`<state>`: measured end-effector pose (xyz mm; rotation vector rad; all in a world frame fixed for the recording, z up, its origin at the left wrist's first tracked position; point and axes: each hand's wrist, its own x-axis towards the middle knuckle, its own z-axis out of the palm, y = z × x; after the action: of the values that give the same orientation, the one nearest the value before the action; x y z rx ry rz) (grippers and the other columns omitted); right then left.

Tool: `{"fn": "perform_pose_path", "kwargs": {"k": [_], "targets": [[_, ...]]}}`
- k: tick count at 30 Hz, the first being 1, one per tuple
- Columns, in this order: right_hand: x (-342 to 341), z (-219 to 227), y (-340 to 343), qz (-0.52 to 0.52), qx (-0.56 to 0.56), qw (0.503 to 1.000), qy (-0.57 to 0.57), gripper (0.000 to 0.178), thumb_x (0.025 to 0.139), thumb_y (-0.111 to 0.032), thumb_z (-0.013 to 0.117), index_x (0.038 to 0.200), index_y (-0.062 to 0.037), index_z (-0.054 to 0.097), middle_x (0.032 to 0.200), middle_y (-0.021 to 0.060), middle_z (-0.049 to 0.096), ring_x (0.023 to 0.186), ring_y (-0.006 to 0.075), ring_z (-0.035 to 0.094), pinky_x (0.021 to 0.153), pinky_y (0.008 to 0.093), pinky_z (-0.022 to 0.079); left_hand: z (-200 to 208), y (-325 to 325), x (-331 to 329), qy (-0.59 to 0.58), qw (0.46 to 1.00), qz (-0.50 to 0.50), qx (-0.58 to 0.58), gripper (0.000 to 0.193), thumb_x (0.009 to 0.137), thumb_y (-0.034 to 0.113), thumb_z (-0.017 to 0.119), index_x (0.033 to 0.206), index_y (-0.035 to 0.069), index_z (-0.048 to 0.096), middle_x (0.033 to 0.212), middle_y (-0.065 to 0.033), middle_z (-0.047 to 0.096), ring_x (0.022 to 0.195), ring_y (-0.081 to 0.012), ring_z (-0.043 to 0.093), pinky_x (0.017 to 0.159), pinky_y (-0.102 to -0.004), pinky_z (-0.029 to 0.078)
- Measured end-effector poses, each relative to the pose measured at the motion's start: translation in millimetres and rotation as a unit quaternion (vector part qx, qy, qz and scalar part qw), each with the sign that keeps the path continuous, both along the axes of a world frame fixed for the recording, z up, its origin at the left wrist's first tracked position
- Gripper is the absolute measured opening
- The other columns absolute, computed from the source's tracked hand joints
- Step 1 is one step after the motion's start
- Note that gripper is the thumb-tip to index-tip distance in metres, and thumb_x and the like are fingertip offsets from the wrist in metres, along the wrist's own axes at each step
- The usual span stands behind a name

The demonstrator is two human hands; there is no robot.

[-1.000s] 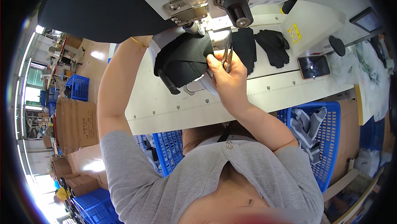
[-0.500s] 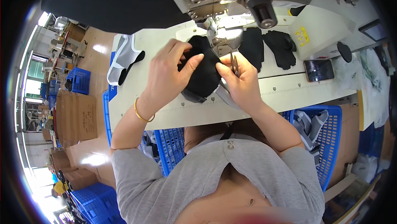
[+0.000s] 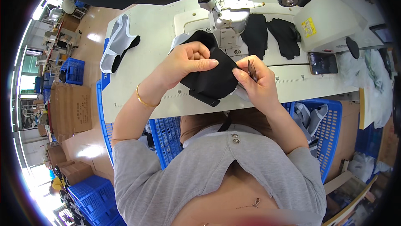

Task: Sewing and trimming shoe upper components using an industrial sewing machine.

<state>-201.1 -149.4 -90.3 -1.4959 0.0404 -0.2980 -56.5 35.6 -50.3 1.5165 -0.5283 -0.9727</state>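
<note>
One black fabric piece [image 3: 217, 77] is held over the near side of the pale desk [image 3: 154, 27]: my left grip [image 3: 181, 65] curls loosely at it, and I cannot tell whether it has hold, while my right grip [image 3: 259, 83] pinches the fabric's right edge and carries dark snips [image 3: 252, 70]. Beyond, I see the sewing machine [image 3: 231, 27], a black glove [image 3: 285, 38] to its right.

Head-worn fisheye looks steeply down; the worktable [image 3: 154, 29] lies near.
</note>
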Motion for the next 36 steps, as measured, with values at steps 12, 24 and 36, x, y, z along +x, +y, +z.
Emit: {"fn": "perform_pose_path", "kwargs": {"k": [12,24,36], "targets": [[-7.6,1.6,-3.6,0.002,-0.118,0.993,-0.010,0.014,0.092,-0.011,0.066,0.098,-0.0005,0.058,0.071,0.0022,0.060,0.064,0.0059,0.051,0.058,0.0225,0.041,7.6,-4.2,-17.8,-0.021,0.999,0.044,-0.016,0.016,0.083,0.010,0.077,0.087,0.003,0.064,0.077,0.0025,0.063,0.071,-0.0016,0.057,0.063,-0.0167,0.044],[-12.1,4.4,-6.6,0.008,-0.181,0.983,-0.011,0.013,0.091,-0.006,0.066,0.098,-0.0011,0.058,0.073,0.0073,0.063,0.065,0.0125,0.062,0.060,0.0256,0.046,25.4,-11.4,-8.6,-0.598,0.800,-0.050,-0.024,0.019,0.068,0.000,0.076,0.072,0.004,0.058,0.117,-0.0072,0.064,0.114,-0.0292,0.052,0.097,-0.0398,0.041],[-13.8,2.7,-6.5,0.020,-0.203,0.978,-0.046,0.011,0.088,-0.003,0.067,0.096,-0.0007,0.060,0.080,0.0084,0.065,0.068,0.0155,0.064,0.063,0.0265,0.049,22.6,-6.4,5.2,-0.378,0.908,-0.179,-0.008,0.020,0.072,-0.002,0.075,0.075,0.002,0.055,0.090,-0.0050,0.062,0.086,-0.0198,0.059,0.081,-0.0313,0.045]]}}
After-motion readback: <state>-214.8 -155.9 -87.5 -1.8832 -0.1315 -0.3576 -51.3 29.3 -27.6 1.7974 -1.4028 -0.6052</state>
